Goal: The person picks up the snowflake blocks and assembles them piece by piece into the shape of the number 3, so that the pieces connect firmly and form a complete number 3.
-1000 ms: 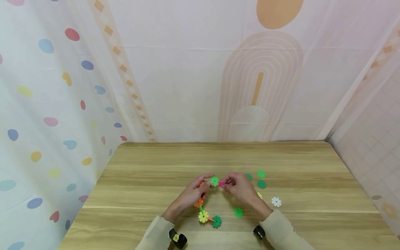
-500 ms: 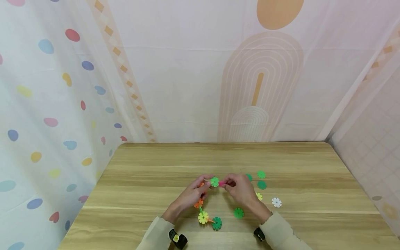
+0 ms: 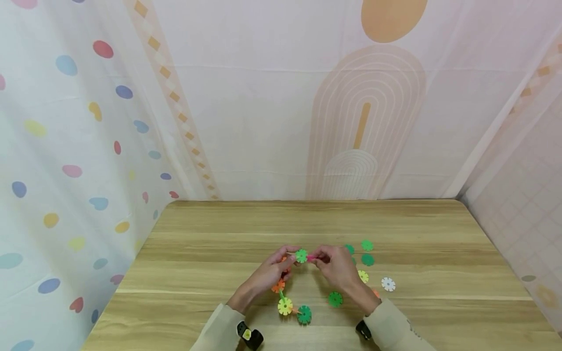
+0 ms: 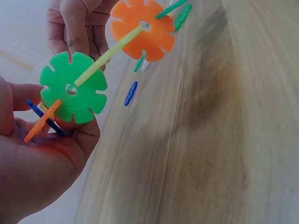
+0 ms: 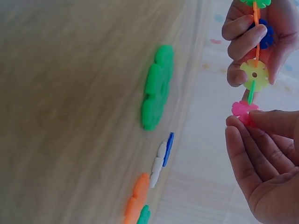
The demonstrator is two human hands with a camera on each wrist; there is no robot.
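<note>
1. Nearest, a chain of snowflake discs [image 3: 291, 308] trails across the wooden surface [image 3: 219, 273] up into the left hand [image 3: 269, 273].
2. Left grip: fingers curled, pinching the chain's green disc [image 3: 301, 255] above the surface.
3. Right hand [image 3: 338, 267]: fingertips pinch a pink disc [image 3: 311, 258] against the chain's end.
4. Risk, I judge: slots misaligned, so the pink disc could slip free, or the dangling chain could pull apart.
5. Beyond, loose discs [image 3: 367, 252] lie scattered; no containers are visible.
</note>
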